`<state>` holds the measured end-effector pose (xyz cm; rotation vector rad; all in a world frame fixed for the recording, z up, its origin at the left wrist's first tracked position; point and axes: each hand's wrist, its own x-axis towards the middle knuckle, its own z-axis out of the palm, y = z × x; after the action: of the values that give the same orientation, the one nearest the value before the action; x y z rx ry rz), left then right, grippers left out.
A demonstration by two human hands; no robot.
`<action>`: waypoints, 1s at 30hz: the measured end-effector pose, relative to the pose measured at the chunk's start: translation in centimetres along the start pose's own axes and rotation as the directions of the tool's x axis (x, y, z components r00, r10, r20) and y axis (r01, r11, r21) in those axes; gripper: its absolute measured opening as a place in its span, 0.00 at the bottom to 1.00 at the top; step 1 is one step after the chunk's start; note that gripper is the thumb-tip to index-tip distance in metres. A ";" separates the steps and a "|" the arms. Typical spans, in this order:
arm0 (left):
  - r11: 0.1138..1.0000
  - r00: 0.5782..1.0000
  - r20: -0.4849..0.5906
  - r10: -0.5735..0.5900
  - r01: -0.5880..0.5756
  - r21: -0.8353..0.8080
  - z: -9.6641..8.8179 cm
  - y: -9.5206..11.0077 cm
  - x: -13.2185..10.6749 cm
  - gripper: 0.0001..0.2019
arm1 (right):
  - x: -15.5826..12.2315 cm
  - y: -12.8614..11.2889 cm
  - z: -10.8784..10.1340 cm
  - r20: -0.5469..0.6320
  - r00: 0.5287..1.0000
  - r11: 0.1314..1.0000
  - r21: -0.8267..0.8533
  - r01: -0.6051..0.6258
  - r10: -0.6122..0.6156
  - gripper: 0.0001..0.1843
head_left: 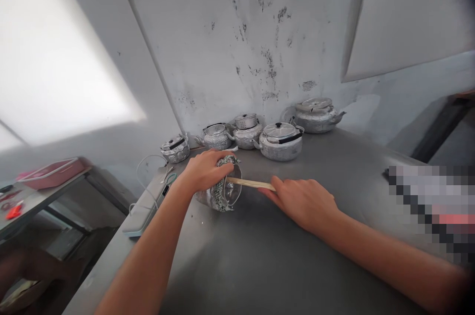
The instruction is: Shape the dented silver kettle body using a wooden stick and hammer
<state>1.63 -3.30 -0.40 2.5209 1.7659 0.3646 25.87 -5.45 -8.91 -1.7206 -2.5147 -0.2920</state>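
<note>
My left hand [205,170] grips a small embossed metal kettle body [219,192] that lies on its side on the grey metal table [289,250], its open mouth facing right. My right hand [302,201] holds a thin wooden stick [250,183] whose far end reaches into the kettle's opening. Both hands are near the middle of the table.
Several silver kettles with lids stand in a row along the stained wall: a small one [175,148], two in the middle [216,136] [246,130], a wider one [281,140] and a large one [315,114]. A white cable and flat device [145,206] lie at the table's left edge. A red tray [52,172] rests on a side table.
</note>
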 end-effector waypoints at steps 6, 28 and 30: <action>1.000 1.000 0.011 -0.024 0.023 0.003 0.0 -0.2 0.2 0.23 | 0.0 0.3 0.0 0.009 1.000 1.000 -0.006 -0.026 0.026 0.33; 1.000 0.991 0.134 -0.024 0.026 -0.012 -0.3 -1.4 0.9 0.23 | -0.1 1.8 0.3 0.003 1.000 0.999 -0.027 0.027 -0.027 0.35; 1.000 0.987 0.157 -0.023 0.025 -0.010 -0.4 -1.6 0.9 0.23 | -0.2 2.0 0.3 0.002 0.999 0.999 -0.034 0.032 -0.032 0.35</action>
<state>0.41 -1.95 -0.15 2.4421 1.7287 0.1691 27.81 -4.86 -9.02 -1.6946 -2.5546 -0.3377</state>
